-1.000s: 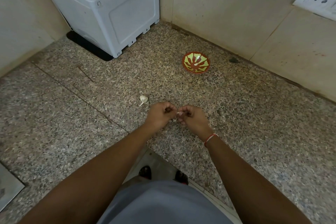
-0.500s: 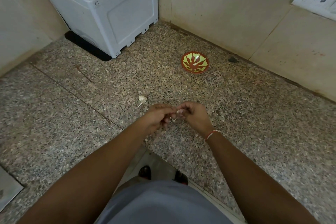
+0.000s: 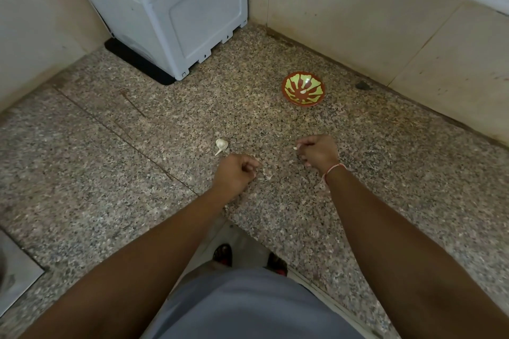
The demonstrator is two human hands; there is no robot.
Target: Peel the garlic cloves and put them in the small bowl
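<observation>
Head view, all places given relative to the small bowl (image 3: pixel 303 88). Bowl sits upright on the granite counter (image 3: pixel 110 173), close to the back wall; red rim, green-yellow pattern inside, a pale bit at its centre, can't tell if that's a clove.

Your right hand (image 3: pixel 319 152) is nearer you than the bowl, almost straight below it in frame, well apart from it. Fingers curled, thumb and forefinger pinching a small pale garlic clove (image 3: pixel 295 148) that pokes out on the hand's left side. Red-and-white thread (image 3: pixel 332 172) on that wrist.

Your left hand (image 3: pixel 236 173) is farther from the bowl, to its lower left. Fingers loosely curled; can't tell if they hold anything. Thin peel scraps (image 3: pixel 266 177) lie on the counter just beside its fingertips.

Garlic bulb (image 3: pixel 221 145) w/ stem rests on the counter left of and below the bowl, near yr left hand, not touching.

Grey-white appliance (image 3: pixel 170 8) stands far left of the bowl, in the corner.
</observation>
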